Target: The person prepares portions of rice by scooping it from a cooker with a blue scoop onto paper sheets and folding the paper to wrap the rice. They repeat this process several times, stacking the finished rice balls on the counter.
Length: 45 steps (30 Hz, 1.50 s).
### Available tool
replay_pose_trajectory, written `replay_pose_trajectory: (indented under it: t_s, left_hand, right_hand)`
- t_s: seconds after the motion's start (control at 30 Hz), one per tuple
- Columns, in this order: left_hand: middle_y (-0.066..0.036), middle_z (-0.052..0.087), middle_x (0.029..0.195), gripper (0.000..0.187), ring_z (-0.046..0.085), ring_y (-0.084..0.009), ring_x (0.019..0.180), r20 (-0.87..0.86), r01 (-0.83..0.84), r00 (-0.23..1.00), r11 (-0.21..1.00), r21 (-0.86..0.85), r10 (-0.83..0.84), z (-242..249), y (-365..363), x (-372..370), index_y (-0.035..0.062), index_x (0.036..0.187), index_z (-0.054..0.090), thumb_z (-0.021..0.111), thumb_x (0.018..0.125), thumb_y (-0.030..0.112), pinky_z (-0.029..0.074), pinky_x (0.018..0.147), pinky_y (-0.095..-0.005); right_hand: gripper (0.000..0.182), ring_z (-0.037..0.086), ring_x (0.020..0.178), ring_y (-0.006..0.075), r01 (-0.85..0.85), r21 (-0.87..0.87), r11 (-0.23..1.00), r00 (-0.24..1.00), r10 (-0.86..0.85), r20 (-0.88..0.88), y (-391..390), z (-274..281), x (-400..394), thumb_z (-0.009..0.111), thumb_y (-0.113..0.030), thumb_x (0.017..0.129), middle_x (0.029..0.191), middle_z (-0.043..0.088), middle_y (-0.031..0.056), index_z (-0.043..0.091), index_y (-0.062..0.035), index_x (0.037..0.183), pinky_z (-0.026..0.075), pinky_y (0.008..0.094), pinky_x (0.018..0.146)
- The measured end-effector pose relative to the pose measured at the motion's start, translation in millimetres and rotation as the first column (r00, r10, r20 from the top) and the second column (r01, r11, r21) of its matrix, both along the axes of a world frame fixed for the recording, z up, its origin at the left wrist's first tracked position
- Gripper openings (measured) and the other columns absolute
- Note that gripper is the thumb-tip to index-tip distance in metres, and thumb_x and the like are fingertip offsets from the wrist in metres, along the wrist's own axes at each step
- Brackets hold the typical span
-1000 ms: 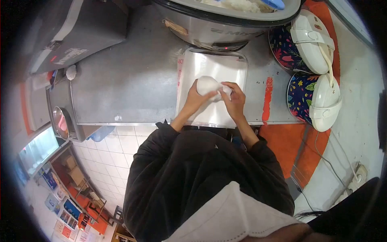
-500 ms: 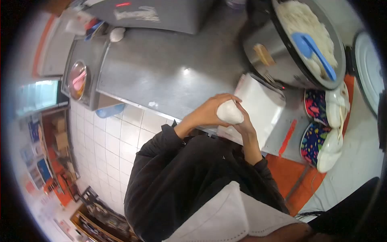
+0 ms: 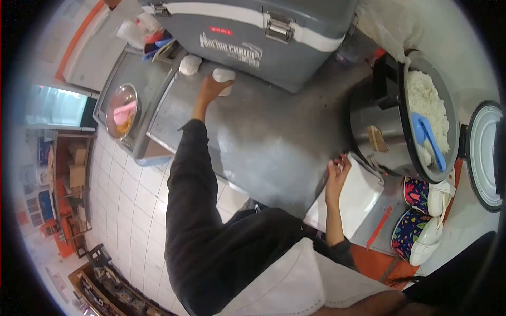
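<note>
My left hand [image 3: 211, 90] reaches to the far left of the metal counter, its fingers wrapped round a white paper-wrapped bundle [image 3: 224, 77]. Beside it sits another white bundle [image 3: 190, 65], close to the grey cooler box. My right hand [image 3: 338, 171] is over the top edge of a stack of white wrapping paper [image 3: 359, 197]. Its fingers are loosely curled and slightly apart, and nothing shows between them.
A large rice cooker [image 3: 377, 131] full of white rice [image 3: 429, 100] stands at the right, a blue paddle [image 3: 428, 138] inside. Two patterned containers [image 3: 408, 231] sit below it. A grey cooler box [image 3: 247, 45] lines the back. At the left is a metal bowl [image 3: 122, 111] with a pink scoop.
My hands have parted from around the white bundle. The left carried it away to the far left; the right moved onto the paper stack. The view has shifted, showing more of the cooler box.
</note>
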<state>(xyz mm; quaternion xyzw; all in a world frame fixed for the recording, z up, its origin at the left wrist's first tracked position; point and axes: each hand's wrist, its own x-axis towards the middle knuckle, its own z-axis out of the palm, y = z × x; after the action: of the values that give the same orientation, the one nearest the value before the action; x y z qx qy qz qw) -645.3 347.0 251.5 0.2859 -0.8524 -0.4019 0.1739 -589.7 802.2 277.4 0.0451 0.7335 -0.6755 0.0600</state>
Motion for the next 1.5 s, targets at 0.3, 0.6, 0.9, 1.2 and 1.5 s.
replay_pose_trajectory:
  t_s: [0.3,0.6,0.9,1.2,1.5]
  left_hand:
    - [-0.021,0.042,0.132,0.091,0.042,-0.0339,0.120,0.360,0.049,0.890,0.727,-0.685,0.279,-47,-10,-33,-0.0060,0.131,0.036,0.070,0.069,0.051,0.030,0.103,-0.0402]
    - [-0.026,0.042,0.133,0.086,0.040,-0.0383,0.122,0.292,0.091,0.943,0.719,-0.690,0.161,-84,-85,-35,-0.0077,0.132,0.035,0.076,0.070,0.035,0.031,0.104,-0.0425]
    - [-0.019,0.036,0.123,0.063,0.037,-0.0344,0.115,-0.347,-0.187,0.937,0.811,-0.554,-0.022,-45,120,-37,-0.0027,0.118,0.035,0.074,0.074,0.020,0.030,0.096,-0.0430]
    - [-0.018,0.026,0.137,0.098,0.017,-0.0377,0.133,-0.570,0.687,0.501,0.700,-0.196,-0.651,158,348,-111,0.0050,0.128,0.034,0.087,0.053,0.039,0.020,0.108,-0.0504]
    - [-0.016,0.030,0.130,0.113,0.012,-0.0454,0.132,-0.568,0.558,0.546,0.773,-0.302,-0.616,141,367,-109,0.0036,0.132,0.030,0.087,0.045,0.048,0.012,0.107,-0.0626]
  right_hand:
    - [0.041,0.051,0.080,0.0127,0.083,0.157,0.984,0.994,-0.092,0.055,44,25,14,0.055,-0.005,0.087,0.106,0.047,0.0081,0.039,-0.0032,0.125,0.043,0.0240,0.072]
    - [0.008,0.060,0.076,0.0175,0.454,0.617,0.643,0.819,-0.029,-0.573,115,236,-83,0.059,-0.006,0.086,0.080,0.063,0.0092,0.063,-0.0012,0.089,0.045,0.0268,0.075]
    - [0.051,0.061,0.081,0.0274,0.091,0.961,-0.263,0.747,0.655,0.108,194,198,-233,0.061,-0.010,0.078,0.093,0.061,0.0099,0.044,-0.0036,0.126,0.048,0.0361,0.074]
    - [0.066,0.062,0.062,0.0233,0.206,0.735,-0.646,0.865,0.472,0.172,224,225,-276,0.051,-0.004,0.082,0.082,0.058,0.0138,0.027,-0.0126,0.143,0.050,0.0333,0.053]
    - [0.051,0.062,0.078,0.0353,-0.308,0.891,-0.332,0.749,0.492,0.443,244,227,-306,0.044,-0.007,0.087,0.084,0.060,0.0213,0.036,-0.0104,0.138,0.051,0.0414,0.069]
